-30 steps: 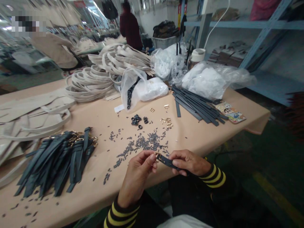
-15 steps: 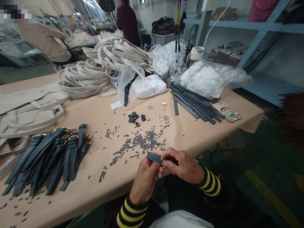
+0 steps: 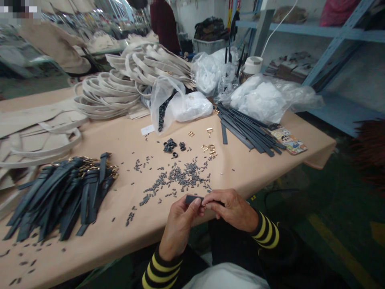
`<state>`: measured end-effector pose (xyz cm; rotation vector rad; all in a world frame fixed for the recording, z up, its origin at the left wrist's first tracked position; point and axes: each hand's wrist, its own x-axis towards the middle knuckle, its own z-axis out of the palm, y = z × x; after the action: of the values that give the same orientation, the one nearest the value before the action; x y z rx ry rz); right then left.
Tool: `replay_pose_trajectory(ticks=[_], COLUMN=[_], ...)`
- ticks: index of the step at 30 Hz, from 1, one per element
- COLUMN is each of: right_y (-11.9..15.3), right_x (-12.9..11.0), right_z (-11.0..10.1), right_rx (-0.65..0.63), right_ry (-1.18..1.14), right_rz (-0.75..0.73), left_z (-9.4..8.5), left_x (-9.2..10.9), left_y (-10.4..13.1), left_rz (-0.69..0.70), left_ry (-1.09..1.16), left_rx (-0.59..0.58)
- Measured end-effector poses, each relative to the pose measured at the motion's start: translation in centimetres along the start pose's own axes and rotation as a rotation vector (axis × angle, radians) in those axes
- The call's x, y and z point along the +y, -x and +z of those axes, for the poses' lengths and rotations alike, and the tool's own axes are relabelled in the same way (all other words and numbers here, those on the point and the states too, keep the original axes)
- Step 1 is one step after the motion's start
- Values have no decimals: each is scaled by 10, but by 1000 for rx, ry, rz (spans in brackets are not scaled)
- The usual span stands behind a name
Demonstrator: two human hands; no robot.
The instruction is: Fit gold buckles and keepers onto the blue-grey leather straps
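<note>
A dark grey strap [image 3: 192,199] is pinched between the thumb and fingers of my left hand [image 3: 180,218], over the table's front edge. My right hand [image 3: 230,208] grips the strap's other end, its fingertips closed beside a small bit of gold metal that is mostly hidden. Just beyond my hands lie scattered small dark pieces [image 3: 183,174]. Behind them sit a little heap of dark loops [image 3: 170,145] and several gold buckles [image 3: 212,148]. Loose dark straps [image 3: 249,132] are fanned out at the back right.
Finished-looking dark straps with gold hardware [image 3: 60,196] are piled on the left of the table [image 3: 144,237]. Beige strap coils [image 3: 108,96] and plastic bags [image 3: 258,98] line the back. A patterned phone case [image 3: 290,138] lies near the right edge. A person in dark red [image 3: 165,26] stands beyond.
The strap has turned in my fingers, so its broad face shows less. My left thumb now lies further along it. Both hands stay close together, and the view has shifted slightly.
</note>
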<state>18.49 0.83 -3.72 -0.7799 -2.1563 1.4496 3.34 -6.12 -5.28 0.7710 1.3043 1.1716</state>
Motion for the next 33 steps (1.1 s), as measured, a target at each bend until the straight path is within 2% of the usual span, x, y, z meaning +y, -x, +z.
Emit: replay_pose_trajectory(ticks=[4, 10, 18, 20, 22, 27, 30, 33], right_y=[2, 3, 5, 6, 6, 6, 6, 6], right_x=[-1, -5, -10, -11, -13, -12, -9, -6], right_z=[3, 2, 7, 7, 5, -5, -5, -1], right_rx=[41, 26, -18, -22, -27, -70, -46, -13], right_ry=[42, 147, 656, 694, 654, 310, 237, 262], right_rz=[35, 165, 204, 220, 230, 146, 161, 196], left_z=[1, 8, 13, 13, 12, 9, 8, 10], left_x=[-4, 3, -16, -18, -16, -6, -4, -4], left_y=[-1, 2, 1, 0, 0, 2, 2, 1], left_rz=[38, 89, 148, 110, 34, -140, -161, -154], left_ry=[-59, -257, -427, -389, -260, 208, 242, 173], left_rx=[81, 111, 92, 102, 85, 0, 0, 20])
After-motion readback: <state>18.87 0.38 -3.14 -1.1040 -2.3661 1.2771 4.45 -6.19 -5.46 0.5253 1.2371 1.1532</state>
